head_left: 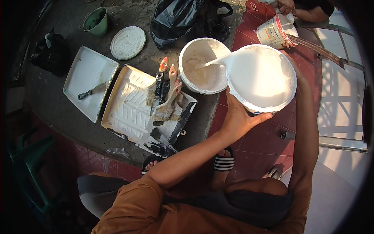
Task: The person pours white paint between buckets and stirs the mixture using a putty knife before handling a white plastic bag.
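Note:
Both my hands hold a paint bucket [269, 109] brim-full of white paint [263, 74], tipped to the left. From its rim a white stream [215, 62] runs into a second bucket [212, 46], where watery beige liquid [196, 76] covers the bottom. My left hand [239, 119] grips the near left side of the full bucket, thumb stretched below the rim. On the far right side, my right hand [300, 78] wraps around the bucket, its fingers mostly hidden. Left of the second bucket, several paintbrushes [167, 107] lie on a paint tray [128, 103].
A white tray [83, 72] holds a scraper [93, 90]. Behind are a bucket lid [127, 43], green pot [98, 25] and black plastic bag [179, 23]. At upper right, another person's hand [286, 6] is near a paint-streaked bucket [270, 34] with wooden sticks [317, 48].

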`<state>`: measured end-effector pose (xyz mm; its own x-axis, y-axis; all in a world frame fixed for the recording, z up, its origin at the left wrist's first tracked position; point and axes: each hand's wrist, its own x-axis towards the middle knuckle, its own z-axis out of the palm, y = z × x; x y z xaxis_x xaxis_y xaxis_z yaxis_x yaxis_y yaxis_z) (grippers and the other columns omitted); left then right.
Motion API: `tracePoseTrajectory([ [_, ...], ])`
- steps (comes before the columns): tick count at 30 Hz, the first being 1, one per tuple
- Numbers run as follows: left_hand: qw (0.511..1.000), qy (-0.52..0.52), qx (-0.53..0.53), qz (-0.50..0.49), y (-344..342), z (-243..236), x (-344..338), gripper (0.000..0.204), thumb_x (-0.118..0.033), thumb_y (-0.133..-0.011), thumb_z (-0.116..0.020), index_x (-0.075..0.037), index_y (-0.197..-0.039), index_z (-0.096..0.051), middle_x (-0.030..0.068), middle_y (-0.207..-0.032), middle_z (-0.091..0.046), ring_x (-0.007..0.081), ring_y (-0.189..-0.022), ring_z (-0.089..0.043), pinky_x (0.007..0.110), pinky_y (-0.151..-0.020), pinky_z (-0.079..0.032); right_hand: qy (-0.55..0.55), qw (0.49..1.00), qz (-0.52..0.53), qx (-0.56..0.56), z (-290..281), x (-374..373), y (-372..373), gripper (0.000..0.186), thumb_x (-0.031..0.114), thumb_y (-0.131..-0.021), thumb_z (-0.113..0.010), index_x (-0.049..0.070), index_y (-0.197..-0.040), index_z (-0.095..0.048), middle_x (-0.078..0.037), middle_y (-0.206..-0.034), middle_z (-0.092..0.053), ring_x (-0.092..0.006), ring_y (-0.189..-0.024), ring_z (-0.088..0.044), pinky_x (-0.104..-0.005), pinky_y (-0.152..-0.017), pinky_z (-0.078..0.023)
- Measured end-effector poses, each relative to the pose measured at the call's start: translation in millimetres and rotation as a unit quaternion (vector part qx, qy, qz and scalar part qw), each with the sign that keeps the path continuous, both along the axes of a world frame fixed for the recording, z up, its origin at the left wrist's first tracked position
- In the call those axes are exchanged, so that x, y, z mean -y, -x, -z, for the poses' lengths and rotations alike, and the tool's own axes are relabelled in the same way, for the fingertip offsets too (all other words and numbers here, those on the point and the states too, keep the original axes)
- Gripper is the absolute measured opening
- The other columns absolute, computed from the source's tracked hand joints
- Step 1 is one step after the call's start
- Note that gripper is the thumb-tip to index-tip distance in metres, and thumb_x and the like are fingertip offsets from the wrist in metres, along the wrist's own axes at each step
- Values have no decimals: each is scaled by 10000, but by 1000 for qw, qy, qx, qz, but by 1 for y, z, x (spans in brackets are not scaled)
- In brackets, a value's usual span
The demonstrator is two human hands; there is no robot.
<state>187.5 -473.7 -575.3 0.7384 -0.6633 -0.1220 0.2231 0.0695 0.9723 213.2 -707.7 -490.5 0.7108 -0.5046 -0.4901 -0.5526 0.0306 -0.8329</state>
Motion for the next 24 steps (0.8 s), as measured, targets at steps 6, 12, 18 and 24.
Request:
tracePoseTrajectory([
  [6,1000,2,-4,-3,-1,-1,-1,1403,-401,-662,-927,81,-1485,102,280,-1488,-132,421,-1433,-191,485,-1192,-249,-30,999,4,-17,4,5,-2,353,320,-1028,-485,53,-1200,-639,-38,-1068,-688,-98,-907,-647,-288,-833,-540],
  [12,1000,-4,17,-5,-1,-4,-2,1387,-383,-666,-928,77,-1485,93,275,-1481,-136,423,-1423,-204,492,-1187,-254,-28,1000,-13,-6,8,12,1,377,350,-1018,-501,50,-1194,-646,-38,-1057,-694,-106,-904,-650,-297,-820,-539],
  [18,1000,2,17,-11,-2,-4,-2,1394,-389,-668,-926,77,-1488,101,281,-1490,-127,431,-1428,-193,498,-1190,-247,-4,1000,11,-27,6,8,-1,382,340,-1020,-501,45,-1220,-639,-44,-1065,-692,-105,-914,-652,-293,-832,-538],
  [24,999,-37,32,-5,-3,-11,-5,1444,-427,-648,-929,97,-1488,122,314,-1529,-85,450,-1453,-145,505,-1200,-224,-22,999,-28,26,12,18,7,358,304,-1025,-506,36,-1227,-631,-45,-1079,-688,-100,-925,-649,-286,-842,-535],
])
